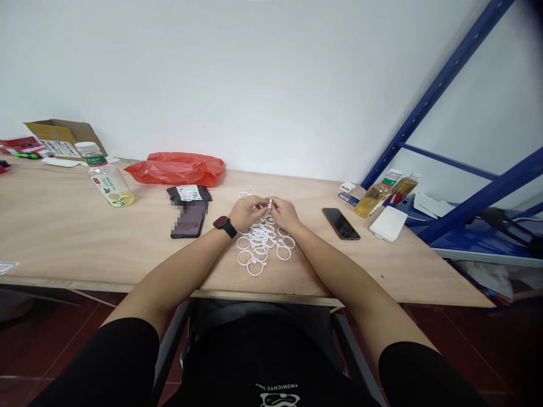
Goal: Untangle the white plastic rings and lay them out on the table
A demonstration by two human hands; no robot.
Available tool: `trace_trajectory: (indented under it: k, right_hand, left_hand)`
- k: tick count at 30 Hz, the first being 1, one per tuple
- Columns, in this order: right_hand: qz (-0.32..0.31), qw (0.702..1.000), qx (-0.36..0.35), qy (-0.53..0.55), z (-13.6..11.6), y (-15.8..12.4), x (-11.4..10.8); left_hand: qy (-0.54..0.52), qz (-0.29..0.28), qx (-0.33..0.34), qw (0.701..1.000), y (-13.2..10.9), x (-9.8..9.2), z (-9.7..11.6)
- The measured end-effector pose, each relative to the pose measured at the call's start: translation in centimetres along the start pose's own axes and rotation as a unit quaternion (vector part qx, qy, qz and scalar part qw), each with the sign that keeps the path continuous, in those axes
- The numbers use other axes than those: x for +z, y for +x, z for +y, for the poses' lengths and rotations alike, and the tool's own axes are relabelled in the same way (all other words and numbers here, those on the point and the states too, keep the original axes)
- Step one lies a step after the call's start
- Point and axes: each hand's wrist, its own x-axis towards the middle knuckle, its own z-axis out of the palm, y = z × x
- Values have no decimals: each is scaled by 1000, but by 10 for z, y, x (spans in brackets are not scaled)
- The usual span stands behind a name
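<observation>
My left hand [249,210] and my right hand [283,213] meet over the table, fingertips pinched together. Between them shows a small part of a white plastic curtain ring [270,204], held by both; the fingers hide most of it. Below and between my wrists lies a loose pile of white curtain rings [255,268], several overlapping, each a thin hoop with a small eyelet. One more ring [245,194] pokes out behind my left hand. A black watch [224,225] is on my left wrist.
Left of my hands are a black packet [189,217], a red plastic bag [178,169], a drink bottle [106,178] and an open cardboard box [63,135]. To the right lie a phone [341,223], a white case [388,223] and a tea bottle [376,195], near a blue metal rack [441,90].
</observation>
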Motion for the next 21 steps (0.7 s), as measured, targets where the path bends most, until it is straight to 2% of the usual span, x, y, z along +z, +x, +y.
trace_trajectory:
  k: [4, 10, 14, 21]
  right_hand:
    - [-8, 1000, -12, 4, -1, 0, 0]
    - [69, 994, -70, 43, -2, -1, -4]
    - [45, 991, -115, 45, -4, -1, -5]
    - [47, 994, -95, 20, -4, -2, -5]
  left_hand:
    - [17, -16, -1, 1000, 0, 0, 2]
    - [47, 37, -28, 998, 1, -1, -9]
    - [51, 33, -56, 997, 1, -2, -16]
    - [31, 14, -67, 997, -1, 2, -18]
